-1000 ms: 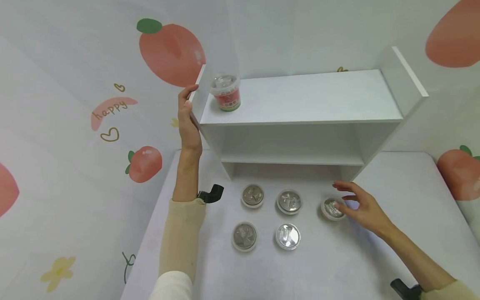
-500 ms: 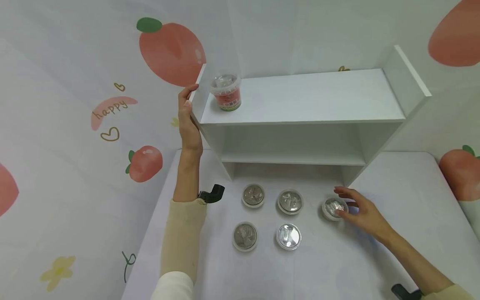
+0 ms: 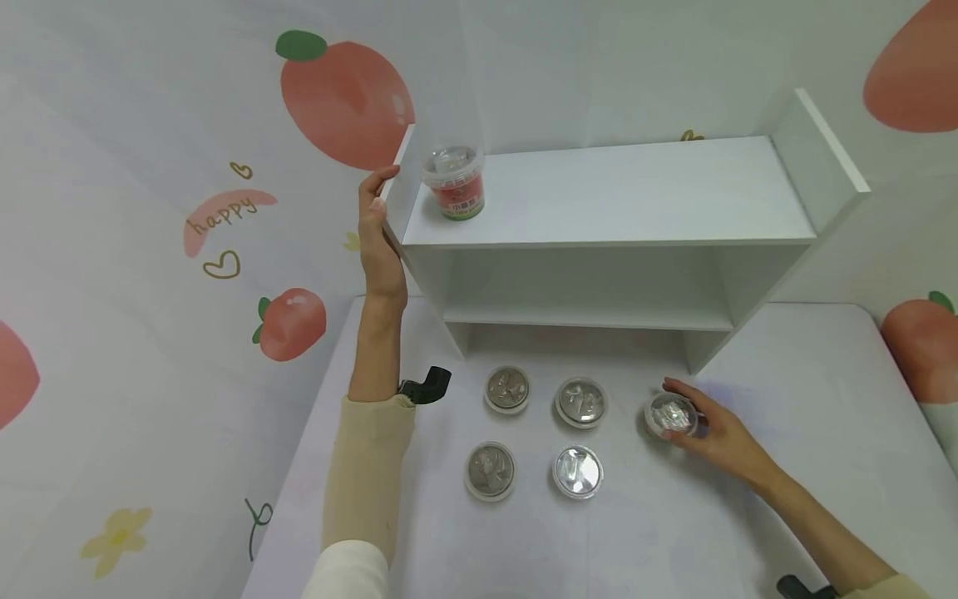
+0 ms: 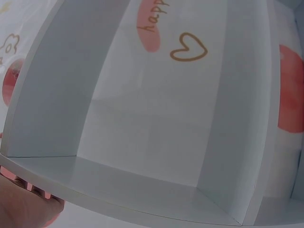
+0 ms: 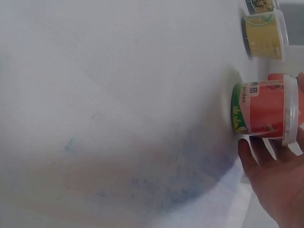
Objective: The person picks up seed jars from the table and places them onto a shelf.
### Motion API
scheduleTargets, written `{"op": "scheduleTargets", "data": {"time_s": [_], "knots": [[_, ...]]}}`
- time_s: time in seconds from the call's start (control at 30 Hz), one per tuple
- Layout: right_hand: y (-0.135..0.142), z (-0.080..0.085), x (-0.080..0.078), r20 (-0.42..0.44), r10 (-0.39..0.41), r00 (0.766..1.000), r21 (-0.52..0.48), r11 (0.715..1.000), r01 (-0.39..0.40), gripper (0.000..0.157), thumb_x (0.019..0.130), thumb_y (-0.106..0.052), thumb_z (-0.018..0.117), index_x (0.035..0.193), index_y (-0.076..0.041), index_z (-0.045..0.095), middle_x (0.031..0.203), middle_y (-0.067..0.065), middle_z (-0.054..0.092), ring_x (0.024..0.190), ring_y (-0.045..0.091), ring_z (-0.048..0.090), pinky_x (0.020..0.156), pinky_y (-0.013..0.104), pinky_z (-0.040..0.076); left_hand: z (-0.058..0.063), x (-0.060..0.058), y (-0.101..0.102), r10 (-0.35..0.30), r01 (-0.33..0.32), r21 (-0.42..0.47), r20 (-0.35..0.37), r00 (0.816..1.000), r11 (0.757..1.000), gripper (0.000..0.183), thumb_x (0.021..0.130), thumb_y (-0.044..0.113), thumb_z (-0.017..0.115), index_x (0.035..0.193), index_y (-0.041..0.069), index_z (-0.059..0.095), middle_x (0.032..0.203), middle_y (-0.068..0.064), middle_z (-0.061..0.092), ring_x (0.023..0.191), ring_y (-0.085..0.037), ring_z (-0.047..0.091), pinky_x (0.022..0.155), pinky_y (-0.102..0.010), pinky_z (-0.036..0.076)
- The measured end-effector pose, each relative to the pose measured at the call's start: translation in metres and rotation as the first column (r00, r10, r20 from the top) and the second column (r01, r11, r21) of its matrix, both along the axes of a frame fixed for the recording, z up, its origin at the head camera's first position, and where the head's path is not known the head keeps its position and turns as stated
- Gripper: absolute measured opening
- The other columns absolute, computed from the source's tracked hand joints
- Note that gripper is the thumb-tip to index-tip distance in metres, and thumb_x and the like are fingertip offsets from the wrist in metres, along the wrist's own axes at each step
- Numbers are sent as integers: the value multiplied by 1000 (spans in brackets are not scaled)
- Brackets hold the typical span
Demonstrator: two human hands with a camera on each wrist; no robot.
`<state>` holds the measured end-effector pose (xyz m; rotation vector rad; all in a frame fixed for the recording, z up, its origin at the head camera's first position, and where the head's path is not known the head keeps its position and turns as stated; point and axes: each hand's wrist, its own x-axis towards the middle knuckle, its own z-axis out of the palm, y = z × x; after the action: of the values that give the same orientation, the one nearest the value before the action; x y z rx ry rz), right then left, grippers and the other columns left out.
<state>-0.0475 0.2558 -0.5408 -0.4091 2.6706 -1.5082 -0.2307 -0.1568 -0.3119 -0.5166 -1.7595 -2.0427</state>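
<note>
My left hand [image 3: 382, 237] grips the left side panel of a white shelf unit [image 3: 599, 241], with fingers over its edge. In the left wrist view, part of that hand [image 4: 31, 202] shows at the lower left, outside the panel. At the right, my right hand [image 3: 722, 437] holds a round foil-topped cup [image 3: 670, 413], thumb at its near side and forefinger at its far side. The right wrist view shows that cup [image 5: 266, 109] has a red label, a green base band and a clear rim. It stands on the table, fingers [image 5: 261, 154] against its side.
Several more foil-topped cups stand on the white table [image 3: 524, 549], including one at front centre [image 3: 577, 472]. A red-labelled cup [image 3: 456, 183] sits on the upper shelf's left end. A yellow-labelled cup [image 5: 265, 35] appears in the right wrist view. Fruit-printed cloth hangs behind.
My right hand has come down and closed its thumb and fingers around the right-hand cup. The left hand keeps its grip on the shelf unit.
</note>
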Motion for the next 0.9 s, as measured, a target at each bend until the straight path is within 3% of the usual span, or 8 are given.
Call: {"op": "scheduleTargets", "data": {"time_s": [0.27, 0.4, 0.53, 0.6, 0.67, 0.77, 0.9], "knots": [[-2, -5, 4, 54, -27, 998, 17, 1000, 26, 81, 83, -19, 81, 151, -11, 40, 143, 22, 51, 122, -17, 34, 90, 3, 30, 0, 0, 0, -1, 1, 1, -5, 1000, 1000, 51, 90, 33, 28, 134, 13, 48, 138, -10, 47, 130, -27, 43, 101, -36, 38], [-3, -6, 6, 89, -56, 994, 59, 997, 51, 83, 83, -23, 82, 153, -19, 38, 142, 24, 50, 125, 9, 46, 89, 6, 30, 1, 0, 0, -1, 1, -1, -9, 1000, 1000, 52, 90, 33, 28, 133, 13, 47, 139, -11, 46, 130, -27, 42, 101, -36, 38], [-5, -8, 7, 109, -67, 992, 67, 996, 60, 88, 82, -22, 82, 155, -19, 33, 143, 30, 46, 126, 43, 46, 100, 36, 39, 1, 1, 0, -2, 2, -3, -11, 1000, 1000, 51, 90, 34, 29, 134, 13, 47, 139, -13, 46, 130, -28, 42, 101, -37, 38], [-7, -10, 8, 117, -75, 990, 54, 996, 69, 89, 82, -21, 81, 156, -18, 31, 144, 32, 43, 128, 49, 43, 97, 55, 39, 1, 1, 0, -3, 3, -6, -11, 1000, 1000, 51, 91, 34, 29, 134, 13, 47, 139, -14, 46, 130, -28, 42, 101, -37, 39], [-8, -11, 8, 126, -80, 989, 33, 997, 76, 90, 83, -19, 81, 156, -15, 29, 145, 34, 40, 128, 52, 42, 93, 66, 36, 1, 1, 0, -3, 3, -9, -11, 1000, 1000, 51, 91, 34, 29, 134, 13, 47, 140, -14, 46, 130, -28, 42, 101, -38, 39], [-9, -11, 9, 141, -93, 986, 21, 996, 91, 89, 84, -20, 80, 156, -15, 29, 145, 32, 41, 127, 50, 43, 92, 64, 37, 1, 0, 0, 3, -3, -16, -8, 1000, 1000, 51, 91, 35, 29, 134, 14, 46, 140, -14, 45, 130, -27, 42, 101, -37, 39], [-10, -9, 10, 165, -104, 981, 25, 995, 101, 86, 85, -22, 79, 156, -16, 31, 146, 28, 42, 128, 44, 44, 92, 47, 39, 0, -1, 0, 8, -8, -10, -10, 1000, 1000, 50, 91, 34, 29, 133, 13, 47, 140, -16, 45, 131, -29, 41, 102, -36, 38]]}}
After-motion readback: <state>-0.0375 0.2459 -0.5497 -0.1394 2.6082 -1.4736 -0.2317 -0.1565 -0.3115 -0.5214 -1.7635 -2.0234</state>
